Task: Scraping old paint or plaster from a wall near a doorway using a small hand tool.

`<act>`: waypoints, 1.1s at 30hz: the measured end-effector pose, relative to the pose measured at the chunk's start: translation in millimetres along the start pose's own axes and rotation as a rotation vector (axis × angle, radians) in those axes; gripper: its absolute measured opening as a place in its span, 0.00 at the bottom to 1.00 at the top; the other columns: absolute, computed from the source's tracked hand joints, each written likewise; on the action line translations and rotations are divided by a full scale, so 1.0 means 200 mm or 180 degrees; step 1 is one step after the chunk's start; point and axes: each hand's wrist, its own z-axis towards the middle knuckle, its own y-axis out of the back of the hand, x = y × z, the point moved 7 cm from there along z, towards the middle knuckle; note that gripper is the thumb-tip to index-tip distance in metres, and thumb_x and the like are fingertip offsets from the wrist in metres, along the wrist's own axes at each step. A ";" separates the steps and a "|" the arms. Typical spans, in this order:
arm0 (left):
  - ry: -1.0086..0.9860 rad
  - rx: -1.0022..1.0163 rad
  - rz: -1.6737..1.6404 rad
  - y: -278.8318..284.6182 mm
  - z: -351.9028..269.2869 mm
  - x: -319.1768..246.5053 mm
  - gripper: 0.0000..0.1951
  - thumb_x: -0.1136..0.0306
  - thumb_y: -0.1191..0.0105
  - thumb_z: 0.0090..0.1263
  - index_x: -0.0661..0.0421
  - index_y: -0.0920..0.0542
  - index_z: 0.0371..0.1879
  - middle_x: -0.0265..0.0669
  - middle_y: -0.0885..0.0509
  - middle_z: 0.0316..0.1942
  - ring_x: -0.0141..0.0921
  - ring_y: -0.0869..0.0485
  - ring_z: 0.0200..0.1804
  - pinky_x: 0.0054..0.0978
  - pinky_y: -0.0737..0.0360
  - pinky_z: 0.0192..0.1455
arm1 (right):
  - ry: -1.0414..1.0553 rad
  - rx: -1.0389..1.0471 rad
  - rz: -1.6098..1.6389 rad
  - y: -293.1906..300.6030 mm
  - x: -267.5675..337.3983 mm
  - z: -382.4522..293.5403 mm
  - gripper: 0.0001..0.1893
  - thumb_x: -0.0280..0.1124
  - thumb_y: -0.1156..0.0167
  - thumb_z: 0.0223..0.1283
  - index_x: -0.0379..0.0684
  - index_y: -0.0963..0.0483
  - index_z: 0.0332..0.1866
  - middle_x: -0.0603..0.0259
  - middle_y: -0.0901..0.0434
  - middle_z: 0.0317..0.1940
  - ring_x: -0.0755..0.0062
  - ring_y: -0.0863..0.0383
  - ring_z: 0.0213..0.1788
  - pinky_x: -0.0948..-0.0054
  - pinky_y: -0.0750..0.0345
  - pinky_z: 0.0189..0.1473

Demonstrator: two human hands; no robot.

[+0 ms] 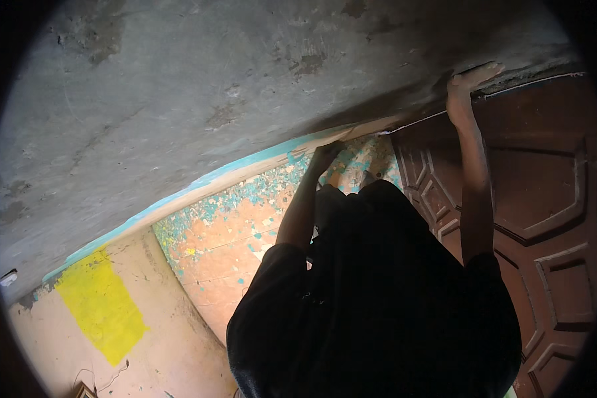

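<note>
My right hand (475,82) lies flat against the grey wall (204,89), high up beside the edge of the brown panelled door (537,184), with nothing seen in it. Lower down, my left hand (330,151) is at the base of the same wall, near a band of light blue and pale paint (219,171). Its fingers are dark and curled, and whether it holds something cannot be made out. Part of the wall above it is in shadow.
Blue and cream paint flakes (258,191) litter the tiled floor (219,248) around my feet. A pale wall with a yellow painted patch (102,303) stands at the left. A thin wire (112,380) and the corner of a frame (83,391) show at the lower left.
</note>
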 end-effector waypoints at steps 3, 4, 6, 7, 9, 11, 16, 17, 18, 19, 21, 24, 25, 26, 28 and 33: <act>0.0759 -0.0366 -0.0201 0.27 -0.25 0.14 0.25 0.48 0.44 0.72 0.50 0.20 0.62 0.24 0.24 0.25 0.18 0.30 0.26 0.19 0.31 0.29 | 0.0502 -0.0058 -0.0218 0.02 0.05 -0.01 0.15 0.30 0.58 0.71 0.24 0.33 0.41 0.31 0.30 0.39 0.40 0.30 0.44 0.50 0.36 0.51; 0.0897 -0.0701 0.0188 0.36 -0.32 0.16 0.25 0.48 0.44 0.72 0.51 0.19 0.60 0.23 0.27 0.22 0.18 0.32 0.24 0.19 0.33 0.27 | 0.0570 -0.0001 -0.0306 0.00 0.06 -0.01 0.15 0.31 0.58 0.71 0.24 0.32 0.39 0.30 0.30 0.36 0.36 0.30 0.42 0.49 0.36 0.48; 0.0740 -0.0795 0.0003 0.42 -0.34 0.15 0.24 0.49 0.42 0.71 0.52 0.18 0.59 0.23 0.28 0.21 0.18 0.35 0.23 0.19 0.34 0.27 | 0.0437 0.0498 -0.0335 -0.03 0.03 -0.02 0.14 0.29 0.58 0.71 0.27 0.32 0.35 0.35 0.31 0.29 0.37 0.31 0.35 0.49 0.36 0.43; 0.0639 -0.0812 0.0116 0.41 -0.33 0.14 0.24 0.49 0.42 0.71 0.52 0.18 0.59 0.23 0.28 0.21 0.18 0.35 0.24 0.20 0.35 0.27 | 0.0447 0.0625 -0.0313 -0.03 0.03 -0.03 0.14 0.28 0.59 0.71 0.28 0.32 0.33 0.37 0.32 0.27 0.38 0.31 0.33 0.49 0.35 0.42; 0.0007 -0.0763 -0.0034 0.30 -0.22 0.07 0.24 0.49 0.42 0.71 0.54 0.18 0.58 0.24 0.27 0.21 0.19 0.34 0.25 0.22 0.34 0.28 | 0.0810 0.0412 -0.0157 0.00 0.08 -0.04 0.14 0.27 0.59 0.72 0.27 0.32 0.35 0.37 0.31 0.27 0.38 0.30 0.34 0.50 0.35 0.42; 0.0001 -0.0736 0.0195 0.15 -0.10 0.06 0.24 0.50 0.43 0.72 0.55 0.18 0.58 0.26 0.26 0.21 0.20 0.31 0.26 0.24 0.31 0.31 | 0.0580 0.0560 -0.0077 -0.01 0.06 -0.04 0.14 0.28 0.59 0.72 0.28 0.32 0.36 0.37 0.31 0.28 0.38 0.30 0.35 0.49 0.34 0.42; -0.0161 -0.0942 0.0196 0.03 -0.08 0.06 0.24 0.50 0.42 0.72 0.56 0.19 0.58 0.27 0.26 0.21 0.20 0.30 0.27 0.24 0.30 0.32 | -0.0253 0.1097 0.0184 -0.05 -0.03 -0.05 0.14 0.30 0.59 0.73 0.26 0.35 0.44 0.48 0.33 0.38 0.60 0.35 0.43 0.61 0.33 0.52; -0.0148 -0.0831 0.0130 0.08 -0.11 0.07 0.24 0.51 0.43 0.72 0.57 0.19 0.58 0.27 0.25 0.22 0.20 0.30 0.28 0.23 0.30 0.33 | -0.0218 0.1161 0.0212 -0.05 -0.02 -0.05 0.14 0.31 0.59 0.74 0.26 0.35 0.45 0.47 0.33 0.39 0.59 0.34 0.43 0.61 0.33 0.53; 0.0008 -0.0913 0.0246 0.15 -0.16 0.09 0.24 0.52 0.43 0.72 0.58 0.19 0.58 0.27 0.25 0.23 0.20 0.30 0.28 0.23 0.29 0.34 | -0.0155 0.1093 0.0260 -0.04 -0.01 -0.05 0.15 0.31 0.59 0.74 0.26 0.35 0.45 0.46 0.32 0.39 0.58 0.34 0.44 0.61 0.33 0.53; -0.0054 -0.0879 0.0264 0.22 -0.20 0.09 0.24 0.52 0.43 0.72 0.59 0.20 0.58 0.27 0.24 0.23 0.20 0.30 0.28 0.23 0.29 0.34 | -0.0091 0.1027 0.0306 -0.04 0.00 -0.05 0.15 0.32 0.59 0.74 0.26 0.35 0.46 0.46 0.32 0.40 0.57 0.34 0.44 0.61 0.33 0.53; 0.0132 -0.1013 0.0281 0.35 -0.27 0.11 0.25 0.52 0.43 0.72 0.59 0.20 0.58 0.26 0.25 0.23 0.20 0.30 0.29 0.22 0.29 0.33 | 0.0121 0.0734 0.0384 -0.01 0.03 -0.04 0.16 0.34 0.60 0.75 0.27 0.35 0.46 0.45 0.32 0.40 0.56 0.34 0.44 0.60 0.33 0.53; 0.0096 -0.0946 0.0360 0.34 -0.23 0.08 0.22 0.55 0.43 0.72 0.57 0.19 0.58 0.26 0.24 0.23 0.19 0.30 0.28 0.22 0.29 0.32 | -0.0366 0.1071 0.0091 -0.06 -0.01 -0.05 0.18 0.36 0.59 0.75 0.27 0.35 0.46 0.42 0.31 0.40 0.51 0.32 0.44 0.58 0.33 0.53; 0.0026 -0.0930 0.0299 0.28 -0.20 0.05 0.22 0.55 0.42 0.72 0.57 0.19 0.58 0.27 0.24 0.23 0.19 0.30 0.28 0.22 0.29 0.32 | -0.0119 0.1008 0.0152 -0.04 0.02 -0.05 0.18 0.37 0.59 0.75 0.27 0.35 0.46 0.41 0.31 0.41 0.49 0.32 0.44 0.57 0.32 0.53; -0.0203 -0.0865 0.0327 0.20 -0.13 -0.01 0.21 0.55 0.43 0.72 0.57 0.18 0.57 0.28 0.22 0.24 0.20 0.29 0.29 0.23 0.28 0.34 | 0.0043 0.0779 0.0142 -0.02 0.03 -0.04 0.19 0.38 0.59 0.75 0.28 0.35 0.46 0.40 0.30 0.41 0.48 0.32 0.45 0.56 0.32 0.52; -0.0384 -0.0845 0.0427 0.00 -0.02 -0.10 0.22 0.54 0.44 0.73 0.59 0.18 0.55 0.33 0.17 0.27 0.23 0.25 0.31 0.27 0.25 0.37 | -0.0008 0.0911 0.0209 -0.02 0.02 -0.05 0.19 0.39 0.59 0.75 0.28 0.35 0.46 0.39 0.30 0.42 0.44 0.31 0.45 0.54 0.32 0.52; -0.0070 -0.0612 0.0335 -0.19 0.08 -0.16 0.20 0.57 0.43 0.72 0.60 0.17 0.53 0.48 0.12 0.45 0.36 0.14 0.49 0.33 0.22 0.53 | -0.0075 0.1017 0.0361 -0.02 0.00 -0.07 0.20 0.41 0.60 0.76 0.29 0.35 0.44 0.41 0.31 0.38 0.47 0.32 0.42 0.54 0.32 0.51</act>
